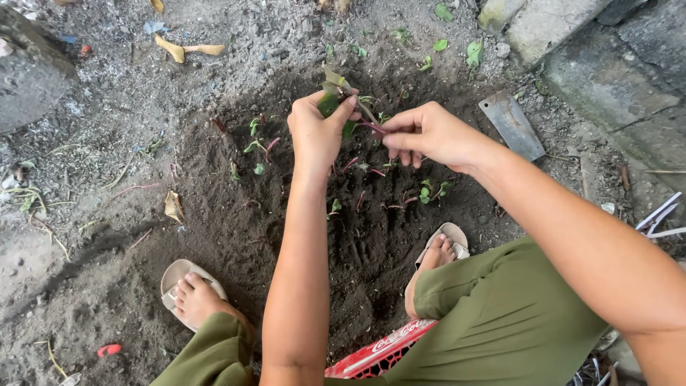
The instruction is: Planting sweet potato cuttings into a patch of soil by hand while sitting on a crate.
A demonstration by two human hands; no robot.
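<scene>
My left hand (316, 132) is closed around a small bunch of seedlings (334, 91) with green leaves and reddish stems, held above a patch of dark loosened soil (300, 214). My right hand (421, 134) pinches one reddish stem (373, 127) that sticks out of the bunch. Several small seedlings (255, 146) stand planted in the soil below and beside both hands, and more seedlings (429, 191) stand under my right wrist.
A flat metal blade (511, 124) lies on the ground at the right. Concrete blocks (564, 28) border the upper right. My sandalled feet (193, 294) rest at the soil's near edge, and a red plastic crate (375, 354) sits beneath me. Dry leaves (187, 49) lie scattered.
</scene>
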